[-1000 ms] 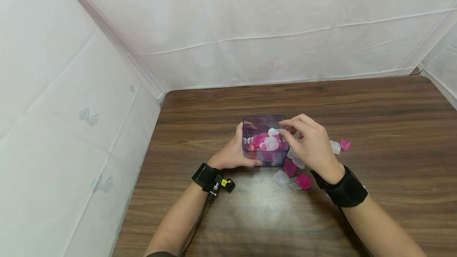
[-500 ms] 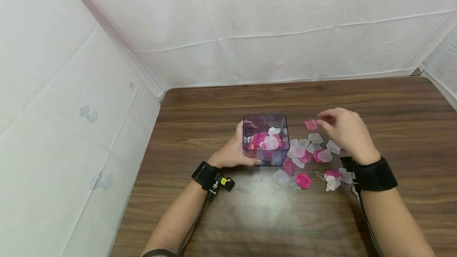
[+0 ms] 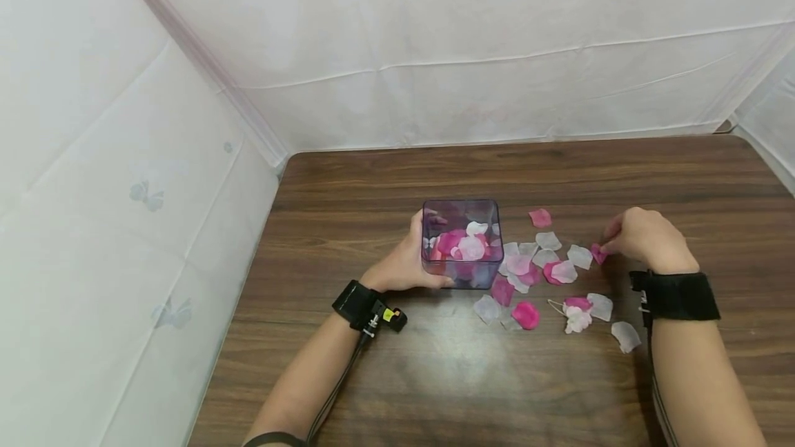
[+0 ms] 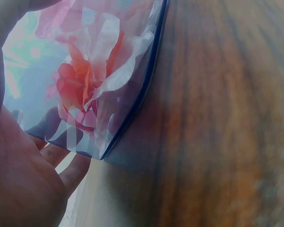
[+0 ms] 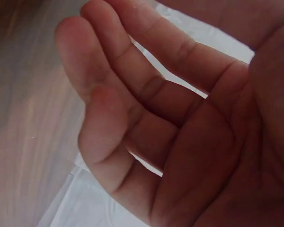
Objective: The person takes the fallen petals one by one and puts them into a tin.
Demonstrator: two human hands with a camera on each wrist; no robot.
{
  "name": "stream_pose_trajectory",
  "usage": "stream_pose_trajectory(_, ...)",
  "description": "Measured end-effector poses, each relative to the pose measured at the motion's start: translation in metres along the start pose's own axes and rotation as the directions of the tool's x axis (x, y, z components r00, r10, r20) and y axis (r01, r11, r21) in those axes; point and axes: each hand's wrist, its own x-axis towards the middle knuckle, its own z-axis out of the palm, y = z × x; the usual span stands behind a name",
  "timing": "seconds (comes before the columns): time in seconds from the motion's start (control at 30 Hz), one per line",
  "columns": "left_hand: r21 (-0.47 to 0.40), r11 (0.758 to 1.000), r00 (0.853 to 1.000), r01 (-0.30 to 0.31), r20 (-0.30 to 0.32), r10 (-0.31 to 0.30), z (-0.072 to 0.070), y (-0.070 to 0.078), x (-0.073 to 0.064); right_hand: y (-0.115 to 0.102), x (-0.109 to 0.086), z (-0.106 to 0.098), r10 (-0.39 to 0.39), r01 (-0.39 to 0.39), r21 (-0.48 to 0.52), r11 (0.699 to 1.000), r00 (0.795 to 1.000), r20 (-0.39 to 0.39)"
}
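My left hand (image 3: 406, 257) grips a translucent purple square box (image 3: 459, 276) by its left side, thumb along the near wall. Pink and white flower petals (image 3: 470, 248) lie inside it; in the left wrist view petals (image 4: 113, 71) show through its clear wall. My right hand (image 3: 649, 236) is low over the table on the right, its thumb and fingertips pinching a small dark pink petal (image 3: 598, 254). In the right wrist view the fingers (image 5: 104, 123) are bent, and the petal is out of sight.
Several loose petals (image 3: 546, 259) lie scattered between the box and my right hand. A pink petal (image 3: 540, 218) lies farther back. Nearer me are a white petal bunch (image 3: 576, 319) with a string loop and a white petal (image 3: 625, 336). White sheeting (image 3: 435, 102) borders the wooden table.
My right hand has left the box opening, where a white petal now lies inside, and moved right to the dark pink petal. My left hand and the box have stayed in place.
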Motion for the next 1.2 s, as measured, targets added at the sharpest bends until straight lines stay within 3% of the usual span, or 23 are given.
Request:
stream_pose_trajectory(0.5,-0.002,1.0,1.0,-0.017,0.009,0.017,0.0,-0.001,0.001,0.005,0.011,0.008,-0.048,0.048,-0.01,0.999,0.999,0.014)
stream_pose_trajectory(0.6,0.002,1.0,1.0,-0.02,0.008,0.02,0.0,-0.001,0.001,0.001,0.008,0.007,-0.069,0.068,-0.003,0.998,0.997,-0.034)
stream_pose_trajectory(0.7,0.004,1.0,1.0,-0.019,0.008,0.019,0.0,-0.001,0.001,-0.008,0.003,0.005,-0.107,0.11,0.021,0.994,0.985,-0.134)
stream_pose_trajectory(0.8,0.002,1.0,1.0,-0.017,0.007,0.017,0.0,-0.001,0.001,-0.022,-0.004,0.004,-0.158,0.172,0.033,0.985,0.954,-0.254)
stream_pose_trajectory(0.97,-0.025,1.0,1.0,-0.012,0.007,0.012,0.0,0.004,0.001,-0.05,-0.017,0.003,-0.205,0.251,0.048,0.967,0.876,-0.436)
stream_pose_trajectory(1.2,-0.038,0.999,1.0,-0.01,0.025,0.011,-0.004,0.036,-0.005,-0.085,-0.035,0.006,-0.265,0.347,0.028,0.937,0.762,-0.591)
